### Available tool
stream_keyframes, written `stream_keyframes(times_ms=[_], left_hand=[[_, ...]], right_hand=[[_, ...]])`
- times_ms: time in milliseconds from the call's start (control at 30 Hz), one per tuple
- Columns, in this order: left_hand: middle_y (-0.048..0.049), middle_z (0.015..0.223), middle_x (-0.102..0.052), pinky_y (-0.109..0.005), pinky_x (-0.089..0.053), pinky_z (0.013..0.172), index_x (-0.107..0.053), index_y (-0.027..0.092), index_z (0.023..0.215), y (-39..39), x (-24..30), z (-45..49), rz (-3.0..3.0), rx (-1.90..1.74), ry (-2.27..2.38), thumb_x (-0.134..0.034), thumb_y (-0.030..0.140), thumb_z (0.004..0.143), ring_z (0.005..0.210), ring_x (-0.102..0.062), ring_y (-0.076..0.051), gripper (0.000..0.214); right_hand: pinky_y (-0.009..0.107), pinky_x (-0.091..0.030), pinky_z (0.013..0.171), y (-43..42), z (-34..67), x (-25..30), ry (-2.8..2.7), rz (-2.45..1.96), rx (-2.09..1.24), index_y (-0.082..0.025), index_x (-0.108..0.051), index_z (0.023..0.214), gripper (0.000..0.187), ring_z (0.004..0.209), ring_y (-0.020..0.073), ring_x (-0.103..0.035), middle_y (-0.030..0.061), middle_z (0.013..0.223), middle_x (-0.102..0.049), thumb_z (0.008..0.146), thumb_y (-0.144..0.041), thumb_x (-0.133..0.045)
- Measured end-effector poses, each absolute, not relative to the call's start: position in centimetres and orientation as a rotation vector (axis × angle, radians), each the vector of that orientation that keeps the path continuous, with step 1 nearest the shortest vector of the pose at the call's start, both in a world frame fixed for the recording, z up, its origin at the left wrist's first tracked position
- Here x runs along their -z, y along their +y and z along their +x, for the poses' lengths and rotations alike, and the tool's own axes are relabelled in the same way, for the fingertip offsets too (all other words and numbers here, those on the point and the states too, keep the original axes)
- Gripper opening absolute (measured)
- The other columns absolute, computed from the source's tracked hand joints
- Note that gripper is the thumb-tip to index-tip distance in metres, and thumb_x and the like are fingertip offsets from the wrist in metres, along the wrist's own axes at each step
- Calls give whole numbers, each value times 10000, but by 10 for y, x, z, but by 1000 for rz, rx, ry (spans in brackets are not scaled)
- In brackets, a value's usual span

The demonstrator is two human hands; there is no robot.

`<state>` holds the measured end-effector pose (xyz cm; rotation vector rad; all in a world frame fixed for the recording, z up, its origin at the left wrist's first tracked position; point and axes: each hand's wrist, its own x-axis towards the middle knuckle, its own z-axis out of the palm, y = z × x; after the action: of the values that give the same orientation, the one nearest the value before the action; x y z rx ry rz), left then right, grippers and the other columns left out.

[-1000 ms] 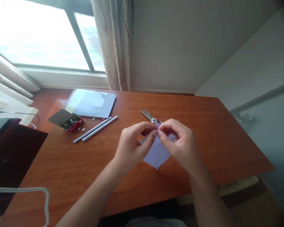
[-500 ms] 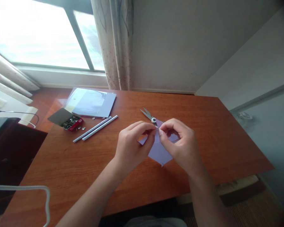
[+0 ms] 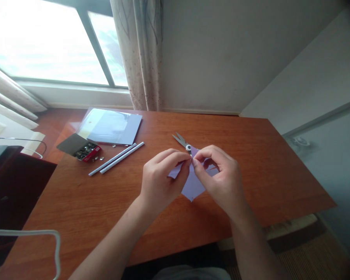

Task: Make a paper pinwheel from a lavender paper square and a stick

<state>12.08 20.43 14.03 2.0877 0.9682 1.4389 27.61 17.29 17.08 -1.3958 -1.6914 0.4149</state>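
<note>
A piece of purple paper (image 3: 191, 187) with pointed corners hangs between my hands, above the table's right half. My left hand (image 3: 165, 171) pinches it near its top with thumb and forefinger. Right against those fingertips, my right hand (image 3: 218, 171) pinches the same spot, thumb below and forefinger above. Whatever small thing may lie between the fingertips is too small to make out. Just beyond the hands, scissors (image 3: 182, 140) lie on the table with their blades apart; their handles are mostly hidden behind the paper and my fingers.
Left on the wooden table (image 3: 111, 210) lie two rolled paper sticks (image 3: 122, 158). Beside them stands an open red box (image 3: 87, 151) of thumbtacks, with several loose tacks (image 3: 97, 158) nearby. Behind is a clear sleeve of paper sheets (image 3: 113, 126). A white cable (image 3: 57, 249) crosses the lower left corner.
The paper's lower corner has swung slightly to the left. Both hands keep their pinch with fingertips together. The whole view has shifted a little.
</note>
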Motion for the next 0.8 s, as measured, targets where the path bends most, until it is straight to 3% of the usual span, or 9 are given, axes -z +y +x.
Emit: stream_keyframes(times_ms=[333, 600, 800], left_hand=[[-41, 891, -755, -268, -551, 743, -690, 184, 956, 203, -136, 121, 2243, -1515, 985, -660, 87, 869, 793, -696, -157, 135], [-26, 861, -760, -260, -546, 739, -692, 184, 933, 203, -136, 121, 2246, -1593, 1151, -659, 92, 872, 768, -693, -149, 116], [-32, 876, -768, -287, -547, 757, -690, 208, 970, 201, -131, 120, 2336, -1588, 1209, -661, 126, 876, 776, -700, -170, 128]], right_hand=[[304, -496, 670, 170, 264, -171, -1618, -1478, -249, -225, -651, 802, 114, 707, 162, -608, 8, 788, -669, 862, -129, -634], [315, -562, 732, 167, 257, -167, -1459, -1435, -453, -232, -757, 919, 146, 857, 190, -710, 37, 941, -766, 908, -154, -634], [307, -569, 703, 166, 253, -161, -1401, -1458, -428, -236, -767, 915, 135, 836, 191, -722, 36, 936, -779, 903, -163, -654]])
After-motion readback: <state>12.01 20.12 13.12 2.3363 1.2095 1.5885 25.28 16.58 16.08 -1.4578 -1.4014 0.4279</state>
